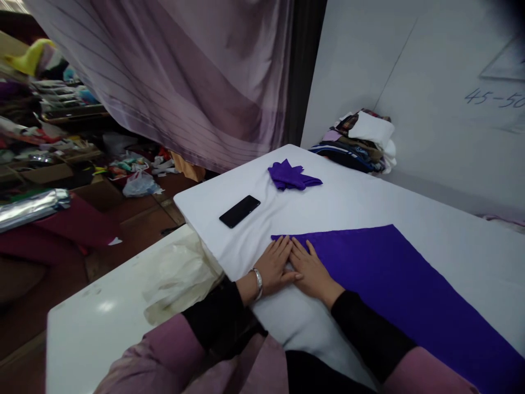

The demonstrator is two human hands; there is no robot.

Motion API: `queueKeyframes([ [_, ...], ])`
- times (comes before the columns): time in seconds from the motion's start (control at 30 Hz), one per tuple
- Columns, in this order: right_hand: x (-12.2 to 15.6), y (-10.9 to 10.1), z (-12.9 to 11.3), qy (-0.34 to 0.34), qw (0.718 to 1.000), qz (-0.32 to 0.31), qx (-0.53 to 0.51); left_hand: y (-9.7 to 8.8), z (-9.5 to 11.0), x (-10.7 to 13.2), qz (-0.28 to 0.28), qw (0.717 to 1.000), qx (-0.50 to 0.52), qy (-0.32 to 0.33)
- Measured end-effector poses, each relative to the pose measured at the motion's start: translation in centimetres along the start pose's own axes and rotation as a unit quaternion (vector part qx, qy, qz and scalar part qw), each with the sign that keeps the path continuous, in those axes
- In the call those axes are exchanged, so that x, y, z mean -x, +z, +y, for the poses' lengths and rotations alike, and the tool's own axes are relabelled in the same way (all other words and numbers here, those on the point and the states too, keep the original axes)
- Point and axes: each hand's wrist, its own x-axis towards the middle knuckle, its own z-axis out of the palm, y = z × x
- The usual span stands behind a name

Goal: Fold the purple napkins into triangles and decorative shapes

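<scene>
A large purple cloth point(394, 290) lies spread over the white-covered table point(348, 200), running off toward the lower right. My left hand point(276, 266) rests flat near the cloth's left corner, fingers stretched forward, a silver bracelet on its wrist. Touching it at the fingertips, my right hand point(310, 269) lies flat on the cloth's left edge with its fingers out. Neither hand grips anything. Farther back sits a crumpled piece of purple cloth point(289, 176), folded into points.
A black phone point(240, 211) lies left of the crumpled cloth. Folded clothes point(361, 141) are piled against the wall. A lower white table point(94, 306) with a pale plastic sheet point(180, 273) adjoins on the left. A purple curtain point(205, 71) hangs behind; boxes and bags clutter the floor.
</scene>
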Motion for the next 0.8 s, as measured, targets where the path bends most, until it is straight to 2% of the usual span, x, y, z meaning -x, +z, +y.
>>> queueKeyframes([
  [0.17,-0.3,0.0,-0.2,0.023,1.0,-0.01,-0.017,-0.4,-1.0,-0.2,-0.008,0.998,-0.058,-0.034],
  [0.27,-0.5,-0.2,-0.5,0.031,0.999,0.007,-0.037,-0.8,-2.5,-0.2,-0.014,0.993,-0.104,-0.062],
  [0.33,-0.7,-0.4,-0.6,0.028,0.998,0.023,-0.048,-1.2,-3.9,-0.5,-0.004,0.988,-0.137,-0.077],
  [0.43,-0.8,-0.8,-0.6,0.024,0.997,0.037,-0.06,-1.6,-5.4,-1.6,0.024,0.983,-0.17,-0.056],
  [0.53,-0.8,-1.3,-0.8,0.021,0.997,0.052,-0.058,-1.5,-4.7,-3.2,0.059,0.983,-0.169,-0.025],
  [0.67,-0.6,-2.1,-1.1,0.011,0.996,0.087,-0.032,-0.7,-1.9,-5.4,0.024,0.991,-0.109,0.068],
  [0.8,-0.7,-2.5,-0.6,0.012,0.993,0.08,-0.091,0.0,-1.4,-6.5,0.023,0.996,-0.045,0.073],
])
